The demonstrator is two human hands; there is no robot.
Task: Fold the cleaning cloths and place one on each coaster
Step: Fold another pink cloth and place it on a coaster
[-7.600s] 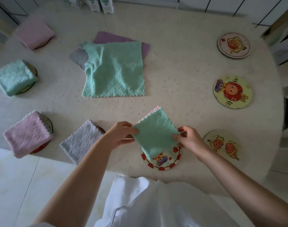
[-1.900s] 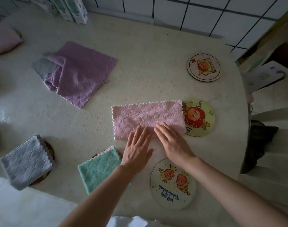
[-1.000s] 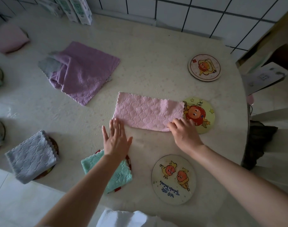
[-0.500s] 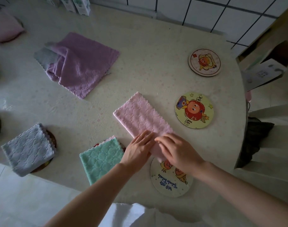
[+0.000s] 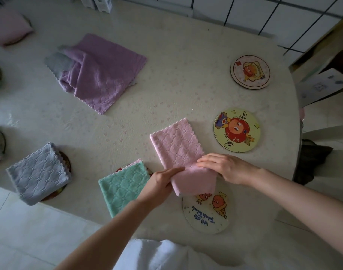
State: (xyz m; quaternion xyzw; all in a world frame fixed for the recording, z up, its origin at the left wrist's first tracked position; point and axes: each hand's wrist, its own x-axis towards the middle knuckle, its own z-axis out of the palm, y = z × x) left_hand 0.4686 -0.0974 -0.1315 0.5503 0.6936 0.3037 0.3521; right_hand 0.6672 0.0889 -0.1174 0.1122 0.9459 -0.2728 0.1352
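A pink cloth [image 5: 177,147], folded into a strip, lies slanted on the table, its near end raised and doubled over the rim of the near coaster [image 5: 205,215]. My left hand [image 5: 159,184] pinches that end from the left, thumb on top. My right hand [image 5: 227,168] holds it from the right, fingers laid across the fold. Two bare coasters lie to the right: a yellow one [image 5: 237,130] and a farther pale one [image 5: 250,72]. A folded green cloth [image 5: 122,188] and a folded grey cloth [image 5: 38,172] each sit on a coaster at the left.
A loose purple cloth [image 5: 100,75] lies at the far left over a grey cloth [image 5: 56,64]. A folded pink cloth [image 5: 9,28] sits at the far left corner. Boxes stand at the back edge. The table's rounded edge runs close on the right and in front.
The pink strip has been turned from lying crosswise to lying slanted toward me. Both hands have taken its near end and lifted it into a fold above the near coaster.
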